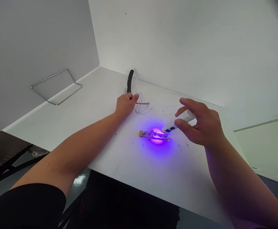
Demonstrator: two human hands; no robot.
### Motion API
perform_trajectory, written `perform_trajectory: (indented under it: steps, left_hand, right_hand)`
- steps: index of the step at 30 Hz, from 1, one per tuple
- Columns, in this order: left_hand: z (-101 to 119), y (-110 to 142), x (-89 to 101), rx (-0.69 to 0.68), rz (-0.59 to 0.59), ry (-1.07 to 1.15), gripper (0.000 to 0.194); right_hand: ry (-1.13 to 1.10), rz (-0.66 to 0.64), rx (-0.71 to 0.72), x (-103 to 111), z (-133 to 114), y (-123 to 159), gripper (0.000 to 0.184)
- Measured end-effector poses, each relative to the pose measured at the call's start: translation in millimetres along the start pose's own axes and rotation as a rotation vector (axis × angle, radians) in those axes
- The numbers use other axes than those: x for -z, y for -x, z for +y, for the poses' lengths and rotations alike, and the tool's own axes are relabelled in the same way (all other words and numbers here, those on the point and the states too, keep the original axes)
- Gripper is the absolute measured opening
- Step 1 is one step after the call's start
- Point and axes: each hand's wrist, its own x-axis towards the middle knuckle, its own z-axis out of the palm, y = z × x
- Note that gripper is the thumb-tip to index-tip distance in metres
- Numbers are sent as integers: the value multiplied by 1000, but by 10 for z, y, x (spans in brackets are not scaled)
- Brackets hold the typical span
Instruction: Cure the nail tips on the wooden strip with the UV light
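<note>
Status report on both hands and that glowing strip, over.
Right hand gripping white pen light, violet glow on studded copper strip. Left hand at end of thin metal rod. Black handle behind left hand.

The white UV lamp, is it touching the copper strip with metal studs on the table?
Cannot tell. The head view shows the tip of the UV lamp just over the copper strip, but the violet glare hides any contact or gap.
</note>
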Motion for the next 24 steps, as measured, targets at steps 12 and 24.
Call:
perform_trajectory:
  steps: [12,24]
  left_hand:
    - [-3,9,15,8,-2,-8,42]
    - [8,13,12,15,-6,-5,42]
  right_hand:
    - [-2,-10,6,45,81,32,46]
    - [-32,-43,12,67,120,33,47]
